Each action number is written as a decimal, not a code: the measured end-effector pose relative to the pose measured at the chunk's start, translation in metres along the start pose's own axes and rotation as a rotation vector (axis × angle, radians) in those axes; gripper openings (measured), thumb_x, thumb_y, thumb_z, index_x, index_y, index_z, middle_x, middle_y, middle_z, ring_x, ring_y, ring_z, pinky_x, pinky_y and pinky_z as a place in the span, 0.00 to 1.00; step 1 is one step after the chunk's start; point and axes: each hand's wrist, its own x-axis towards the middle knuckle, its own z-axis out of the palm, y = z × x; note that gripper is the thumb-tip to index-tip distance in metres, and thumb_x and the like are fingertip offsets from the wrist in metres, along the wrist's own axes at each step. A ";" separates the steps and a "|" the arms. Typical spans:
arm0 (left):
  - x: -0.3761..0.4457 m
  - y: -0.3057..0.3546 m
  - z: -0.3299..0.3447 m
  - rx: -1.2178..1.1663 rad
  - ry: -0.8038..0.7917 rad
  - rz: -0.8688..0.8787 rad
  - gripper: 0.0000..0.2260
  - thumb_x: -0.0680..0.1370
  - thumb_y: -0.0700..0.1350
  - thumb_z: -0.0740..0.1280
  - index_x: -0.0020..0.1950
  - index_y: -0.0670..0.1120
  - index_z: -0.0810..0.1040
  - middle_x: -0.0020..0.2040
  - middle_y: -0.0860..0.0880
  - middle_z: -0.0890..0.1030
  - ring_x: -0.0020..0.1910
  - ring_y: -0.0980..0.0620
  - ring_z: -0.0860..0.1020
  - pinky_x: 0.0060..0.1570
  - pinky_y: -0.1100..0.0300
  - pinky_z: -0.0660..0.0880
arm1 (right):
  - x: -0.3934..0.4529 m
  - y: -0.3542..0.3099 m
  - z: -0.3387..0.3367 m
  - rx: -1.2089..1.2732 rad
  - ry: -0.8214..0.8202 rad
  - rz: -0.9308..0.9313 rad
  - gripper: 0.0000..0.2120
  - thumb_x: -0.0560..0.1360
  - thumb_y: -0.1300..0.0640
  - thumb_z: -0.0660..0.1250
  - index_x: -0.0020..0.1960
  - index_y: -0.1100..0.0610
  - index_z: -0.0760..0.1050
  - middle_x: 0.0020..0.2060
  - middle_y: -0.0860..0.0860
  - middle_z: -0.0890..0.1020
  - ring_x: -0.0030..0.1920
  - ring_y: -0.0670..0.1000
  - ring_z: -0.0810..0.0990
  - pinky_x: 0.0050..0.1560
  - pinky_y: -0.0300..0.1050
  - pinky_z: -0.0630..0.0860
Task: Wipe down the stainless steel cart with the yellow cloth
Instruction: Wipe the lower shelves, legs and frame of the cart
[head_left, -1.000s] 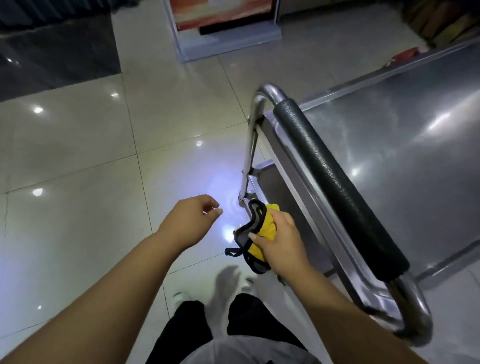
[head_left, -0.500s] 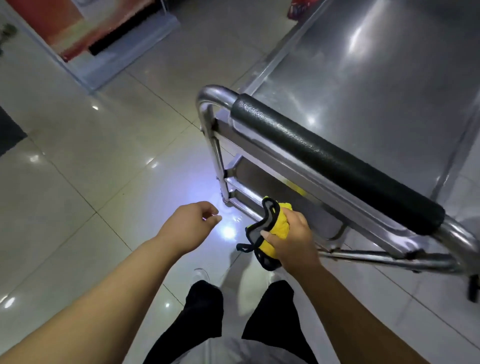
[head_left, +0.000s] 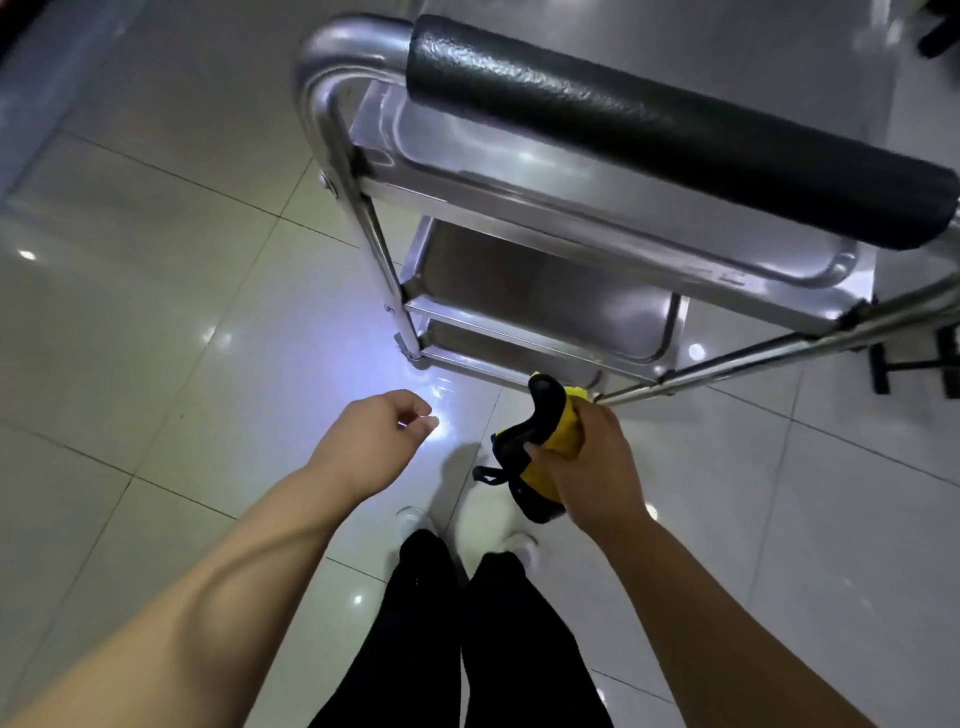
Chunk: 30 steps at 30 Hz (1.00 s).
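Yellow cloth (head_left: 558, 441), edged in black: bunched in the right hand (head_left: 589, 467), long axis running from upper right near the cart's lowest shelf down toward the person's feet. Upper black-trimmed end is pointing up at the shelf edge; a small black loop is hanging off the left side. Right hand is gripping the cloth, thumb and fingers curled round it, held in the air just in front of the cart's low rail; contact with the rail cannot be told.

Left hand (head_left: 371, 441) is hanging beside it, fingers loosely curled, holding nothing.

Stainless steel cart (head_left: 519, 171): three shelves are showing, a black padded handle (head_left: 675, 124) is crossing the top from upper left to right.

Floor (head_left: 156, 338): glossy pale tiles are reflecting ceiling lights. Black trousers (head_left: 483, 649) and white shoes are showing below.
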 end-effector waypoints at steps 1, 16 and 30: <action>0.000 -0.003 0.005 -0.013 0.000 -0.005 0.05 0.78 0.51 0.64 0.50 0.52 0.78 0.47 0.55 0.79 0.47 0.54 0.77 0.43 0.62 0.69 | -0.001 0.005 0.003 0.008 0.000 0.007 0.25 0.70 0.55 0.74 0.65 0.52 0.70 0.57 0.46 0.71 0.52 0.44 0.69 0.52 0.39 0.66; 0.096 -0.103 0.103 -0.189 -0.032 -0.113 0.03 0.77 0.51 0.65 0.47 0.55 0.78 0.47 0.55 0.79 0.46 0.58 0.77 0.41 0.68 0.70 | 0.075 0.110 0.107 0.016 0.023 0.072 0.28 0.70 0.53 0.74 0.68 0.53 0.68 0.62 0.48 0.72 0.56 0.46 0.72 0.55 0.38 0.67; 0.250 -0.203 0.186 -0.161 0.024 0.050 0.04 0.78 0.48 0.65 0.45 0.50 0.79 0.42 0.57 0.80 0.41 0.62 0.75 0.39 0.69 0.69 | 0.188 0.214 0.219 0.036 0.223 0.033 0.22 0.68 0.55 0.75 0.60 0.54 0.72 0.53 0.47 0.74 0.49 0.45 0.71 0.49 0.35 0.64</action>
